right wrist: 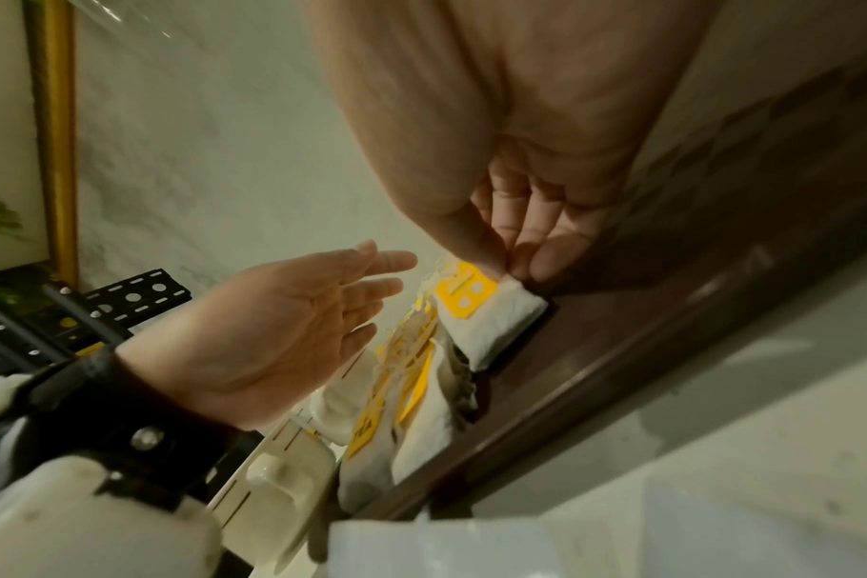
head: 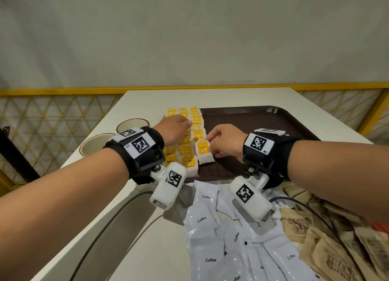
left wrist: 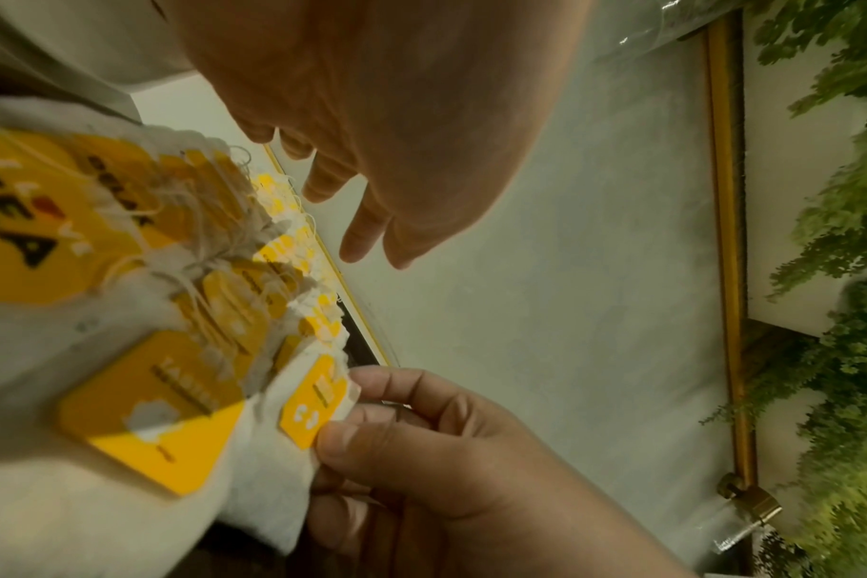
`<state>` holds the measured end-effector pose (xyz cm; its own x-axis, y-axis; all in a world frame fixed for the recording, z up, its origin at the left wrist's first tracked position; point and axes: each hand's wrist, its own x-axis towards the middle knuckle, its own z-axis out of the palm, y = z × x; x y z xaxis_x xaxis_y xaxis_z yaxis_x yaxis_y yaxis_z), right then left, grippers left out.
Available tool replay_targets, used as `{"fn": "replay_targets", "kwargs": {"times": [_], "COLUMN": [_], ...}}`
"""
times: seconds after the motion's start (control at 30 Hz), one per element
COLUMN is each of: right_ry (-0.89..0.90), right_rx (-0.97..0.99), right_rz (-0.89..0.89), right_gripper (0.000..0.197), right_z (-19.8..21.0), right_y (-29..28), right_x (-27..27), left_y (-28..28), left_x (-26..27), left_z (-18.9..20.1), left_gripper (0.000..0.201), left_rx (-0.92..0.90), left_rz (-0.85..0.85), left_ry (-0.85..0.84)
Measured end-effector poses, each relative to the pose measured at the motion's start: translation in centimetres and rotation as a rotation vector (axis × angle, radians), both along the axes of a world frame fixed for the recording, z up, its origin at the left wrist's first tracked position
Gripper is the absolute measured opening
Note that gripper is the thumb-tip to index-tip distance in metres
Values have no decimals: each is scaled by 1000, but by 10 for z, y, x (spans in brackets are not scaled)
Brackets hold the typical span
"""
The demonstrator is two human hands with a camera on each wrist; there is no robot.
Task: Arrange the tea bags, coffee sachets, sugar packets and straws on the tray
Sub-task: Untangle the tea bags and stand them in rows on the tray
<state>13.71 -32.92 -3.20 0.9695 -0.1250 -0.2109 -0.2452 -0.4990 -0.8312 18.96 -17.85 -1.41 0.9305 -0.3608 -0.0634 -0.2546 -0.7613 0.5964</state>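
A dark brown tray (head: 263, 120) lies on the white table. Rows of white tea bags with yellow tags (head: 189, 137) fill its left side. My right hand (head: 210, 142) pinches the top edge of one tea bag (head: 203, 152) at the near end of the right row, thumb and fingers on its tag end (right wrist: 496, 316). My left hand (head: 185, 123) hovers over the rows with straight fingers (left wrist: 362, 219) and holds nothing. White coffee sachets (head: 202, 219) and brown sugar packets (head: 315, 238) lie loose on the table in front of the tray.
Two cups (head: 132, 125) (head: 94, 144) stand left of the tray. A black cable (head: 105, 228) runs over the near table. The tray's right part (head: 273, 116) is bare. A yellow mesh fence (head: 52, 123) stands behind the table.
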Motion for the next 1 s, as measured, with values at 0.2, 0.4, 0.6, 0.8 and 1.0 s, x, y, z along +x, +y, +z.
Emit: {"fn": "replay_targets", "kwargs": {"times": [0.2, 0.4, 0.6, 0.8, 1.0], "right_ry": [-24, 6, -73, -86, -18], "right_rx": [46, 27, 0, -30, -277], "right_rz": [-17, -19, -55, -15, 11], "right_gripper": [23, 28, 19, 45, 31], "right_z": [1, -1, -4, -8, 3], "right_y": [0, 5, 3, 15, 15], "right_x": [-5, -4, -5, 2, 21], "left_y": [0, 2, 8, 6, 4], "left_x": [4, 3, 2, 5, 9], "left_z": [-3, -6, -6, -11, -14], "left_gripper": [41, 42, 49, 67, 76], "left_rx": [14, -25, -91, -160, -261], "left_rz": [11, 34, 55, 129, 167], "left_ry": [-11, 7, 36, 125, 160]}}
